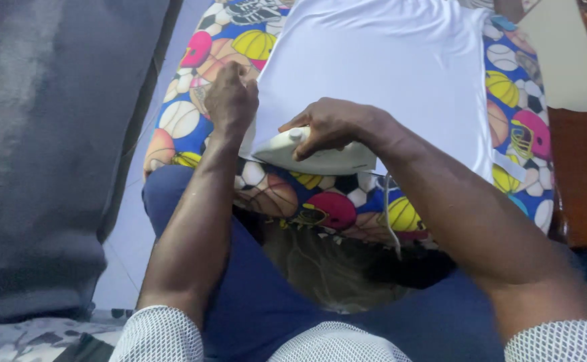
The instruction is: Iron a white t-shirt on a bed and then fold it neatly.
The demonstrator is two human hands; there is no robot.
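Observation:
A white garment lies spread over a cushion-like pad covered in bright sports-ball print. My right hand grips the handle of a white electric iron that rests on the garment's near edge. My left hand is closed on the garment's left edge beside the iron, pinching the cloth. The iron's cord hangs down over the pad's front.
A dark grey fabric surface fills the left side. A brown wooden piece stands at the right. My blue-clad legs lie under the pad. Pale floor tiles show between.

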